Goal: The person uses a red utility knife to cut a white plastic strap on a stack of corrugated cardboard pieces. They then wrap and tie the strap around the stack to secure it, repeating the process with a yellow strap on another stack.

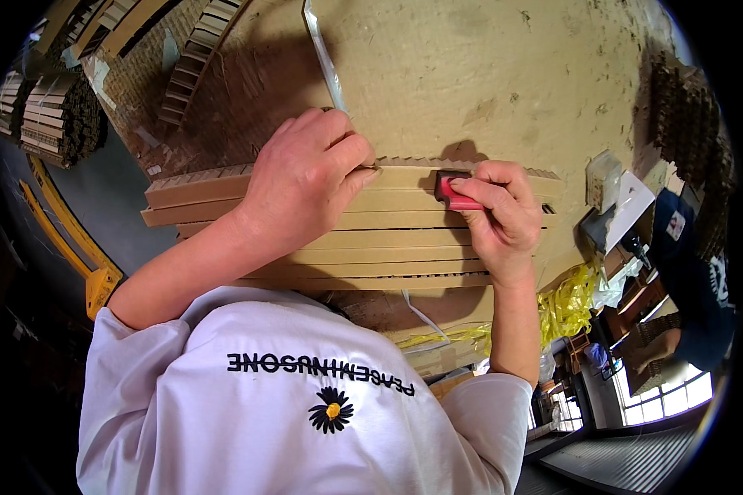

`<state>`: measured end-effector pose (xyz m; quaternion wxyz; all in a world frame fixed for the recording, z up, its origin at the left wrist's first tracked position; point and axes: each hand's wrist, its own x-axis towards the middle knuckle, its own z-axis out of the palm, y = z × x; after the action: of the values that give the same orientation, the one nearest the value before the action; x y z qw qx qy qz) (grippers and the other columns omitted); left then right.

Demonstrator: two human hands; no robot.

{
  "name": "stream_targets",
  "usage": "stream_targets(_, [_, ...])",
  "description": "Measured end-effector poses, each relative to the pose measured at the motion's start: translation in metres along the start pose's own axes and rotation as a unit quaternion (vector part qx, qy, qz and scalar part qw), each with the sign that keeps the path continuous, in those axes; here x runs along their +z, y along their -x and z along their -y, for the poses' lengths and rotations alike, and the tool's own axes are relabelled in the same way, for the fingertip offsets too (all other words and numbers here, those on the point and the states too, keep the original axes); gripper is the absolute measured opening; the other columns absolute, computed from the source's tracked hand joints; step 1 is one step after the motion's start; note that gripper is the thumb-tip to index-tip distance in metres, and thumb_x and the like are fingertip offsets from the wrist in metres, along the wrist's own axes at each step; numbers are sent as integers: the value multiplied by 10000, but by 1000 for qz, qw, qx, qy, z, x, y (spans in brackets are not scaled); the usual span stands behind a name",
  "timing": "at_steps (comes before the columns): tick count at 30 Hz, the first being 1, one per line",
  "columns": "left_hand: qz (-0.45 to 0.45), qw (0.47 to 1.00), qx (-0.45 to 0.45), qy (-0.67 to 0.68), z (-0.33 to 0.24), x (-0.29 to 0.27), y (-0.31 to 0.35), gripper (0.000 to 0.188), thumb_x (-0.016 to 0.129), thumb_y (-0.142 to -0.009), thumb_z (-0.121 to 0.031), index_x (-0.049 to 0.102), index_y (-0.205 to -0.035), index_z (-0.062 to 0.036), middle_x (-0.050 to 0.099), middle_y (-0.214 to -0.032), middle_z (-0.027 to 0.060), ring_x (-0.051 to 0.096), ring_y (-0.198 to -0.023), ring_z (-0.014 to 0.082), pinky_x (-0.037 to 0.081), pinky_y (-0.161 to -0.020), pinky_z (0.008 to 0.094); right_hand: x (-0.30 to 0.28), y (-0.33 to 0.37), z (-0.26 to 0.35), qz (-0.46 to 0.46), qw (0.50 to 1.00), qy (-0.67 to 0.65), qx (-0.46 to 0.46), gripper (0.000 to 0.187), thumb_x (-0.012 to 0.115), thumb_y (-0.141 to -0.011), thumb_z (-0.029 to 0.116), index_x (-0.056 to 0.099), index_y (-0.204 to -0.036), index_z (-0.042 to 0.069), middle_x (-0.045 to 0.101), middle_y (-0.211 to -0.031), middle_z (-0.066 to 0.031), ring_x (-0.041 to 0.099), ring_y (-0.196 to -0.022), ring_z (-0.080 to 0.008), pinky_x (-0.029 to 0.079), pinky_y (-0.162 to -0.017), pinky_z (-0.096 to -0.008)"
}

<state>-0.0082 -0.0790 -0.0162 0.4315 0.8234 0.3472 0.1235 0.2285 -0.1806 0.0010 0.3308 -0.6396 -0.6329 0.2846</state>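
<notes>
stack of long corrugated cardboard strips [363, 239] lies flat across the near edge of a wide cardboard worktop [487, 74], long axis left to right, its ends stepped and uneven at the left.

left hand [301, 177] presses palm-down on the top strip near its far edge, fingers curled over that edge, pinning the stack. right hand [499, 214] is closed around a small red tool [454, 198], thumb and fingers wrapped tight, the tool's tip set against the top strip just right of the left hand. what kind of tool it is cannot be told; only the red body shows.

handling, as a judgement: strips look light and stiff along the length, but thin enough to bow if lifted by one end. fluted edges would crush under a hard pinch. faces look dry and matte, not slippery, yet loose layers could slide over one another. best hold is flat pressure from above, or both hands spread along the long sides.

edges and room: the stack's near side sits at the worktop's near edge, close to the person's chest, little slack there. the far side is open board with scattered scraps and a clear plastic strip [322, 49]. more cardboard pieces [58, 115] sit off the far left corner. yellow strapping [565, 305] hangs at the right near corner, where it could snag.
</notes>
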Motion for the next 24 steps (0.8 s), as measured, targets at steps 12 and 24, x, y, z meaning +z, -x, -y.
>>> stream_targets(12, [4, 1000, 4, 15, -3, -2, -2, 134, 702, -763, -39, 595, -844, -41, 539, -830, 92, 542, -796, 299, 432, -707, 394, -6, 8, 1, -37, 995, -71, 54, 265, 725, -659, -71, 714, -892, 53, 599, -897, -68, 580, -787, -175, 465, -653, -272])
stream_targets(24, [20, 996, -13, 87, 2, -14, -6, 85, 626, -823, 22, 550, -850, -7, 501, -814, 99, 528, -785, 265, 435, -700, 354, -8, 43, 10, -34, 995, -68, 60, 240, 758, -716, -60, 727, -934, 36, 587, -888, -52, 578, -787, -176, 471, -654, -270])
